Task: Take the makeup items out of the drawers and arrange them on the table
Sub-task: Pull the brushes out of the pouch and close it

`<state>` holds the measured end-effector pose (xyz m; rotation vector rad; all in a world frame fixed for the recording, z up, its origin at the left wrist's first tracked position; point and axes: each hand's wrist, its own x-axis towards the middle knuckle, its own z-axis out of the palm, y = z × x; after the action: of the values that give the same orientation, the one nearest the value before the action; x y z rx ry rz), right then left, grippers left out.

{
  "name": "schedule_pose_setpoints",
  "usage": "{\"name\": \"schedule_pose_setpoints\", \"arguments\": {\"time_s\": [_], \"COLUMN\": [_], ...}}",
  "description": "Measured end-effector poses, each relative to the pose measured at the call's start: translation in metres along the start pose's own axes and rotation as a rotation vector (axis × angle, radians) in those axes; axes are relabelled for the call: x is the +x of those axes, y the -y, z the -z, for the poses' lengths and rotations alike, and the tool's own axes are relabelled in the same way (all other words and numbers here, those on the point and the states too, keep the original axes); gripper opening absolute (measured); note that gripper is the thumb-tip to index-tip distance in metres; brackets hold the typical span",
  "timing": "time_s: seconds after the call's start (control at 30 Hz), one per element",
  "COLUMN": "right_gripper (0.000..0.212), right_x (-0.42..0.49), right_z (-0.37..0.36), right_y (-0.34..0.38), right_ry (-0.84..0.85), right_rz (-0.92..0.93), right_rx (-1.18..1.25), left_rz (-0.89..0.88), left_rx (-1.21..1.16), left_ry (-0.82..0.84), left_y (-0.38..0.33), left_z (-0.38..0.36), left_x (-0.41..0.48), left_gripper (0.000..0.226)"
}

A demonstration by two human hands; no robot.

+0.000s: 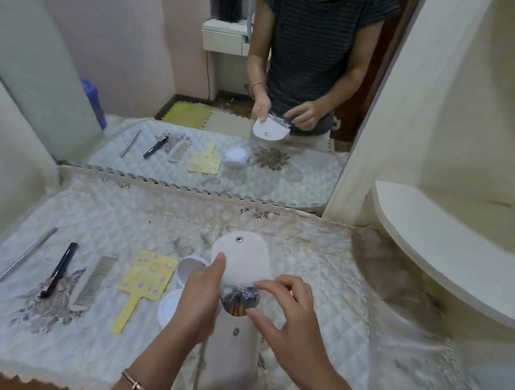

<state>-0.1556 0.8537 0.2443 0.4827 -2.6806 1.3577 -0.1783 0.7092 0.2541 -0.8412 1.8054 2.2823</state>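
My left hand (pixel 201 296) grips the white snap-flap pouch (pixel 239 287) above the quilted table cover (pixel 322 264); my right hand (pixel 285 314) pinches the plastic-wrapped bundle (pixel 239 301) at its mouth (contents unclear). Next: draw it out, beside the yellow paddle mirror (pixel 144 281).

Your left hand (pixel 200 299) is covering part of the white jar (pixel 186 269) and its lid (pixel 168 307). The pouch (pixel 233 334) is hiding most of its dark, blurry contents (pixel 239 301), and you are losing its lower end past the bottom edge.
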Motion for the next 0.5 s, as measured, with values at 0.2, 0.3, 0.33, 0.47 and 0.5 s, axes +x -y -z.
{"name": "schedule_pose_setpoints", "arguments": {"time_s": [0.2, 0.3, 0.33, 0.47, 0.5], "right_gripper": [0.025, 0.020, 0.019, 0.017, 0.017], "right_x": [0.005, 0.001, 0.001, -0.004, -0.006], "right_z": [-0.008, -0.010, -0.011, -0.014, -0.016], "right_y": [0.006, 0.008, 0.008, 0.010, 0.010], "right_ry": [0.011, 0.043, 0.049, 0.039, 0.032], "right_rz": [0.118, 0.103, 0.098, 0.106, 0.107], "right_rx": [-0.066, -0.068, -0.067, -0.106, -0.116], "left_rz": [0.076, 0.077, 0.074, 0.136, 0.140], "left_rx": [0.037, 0.117, 0.129, 0.095, 0.109], "left_ry": [0.101, 0.104, 0.099, 0.110, 0.114], "left_y": [0.000, 0.007, 0.007, 0.005, 0.006], "left_z": [0.006, 0.010, 0.010, 0.010, 0.010], "left_x": [-0.007, -0.006, -0.007, -0.009, -0.009], "left_gripper": [0.042, 0.049, 0.049, 0.042, 0.042]}}
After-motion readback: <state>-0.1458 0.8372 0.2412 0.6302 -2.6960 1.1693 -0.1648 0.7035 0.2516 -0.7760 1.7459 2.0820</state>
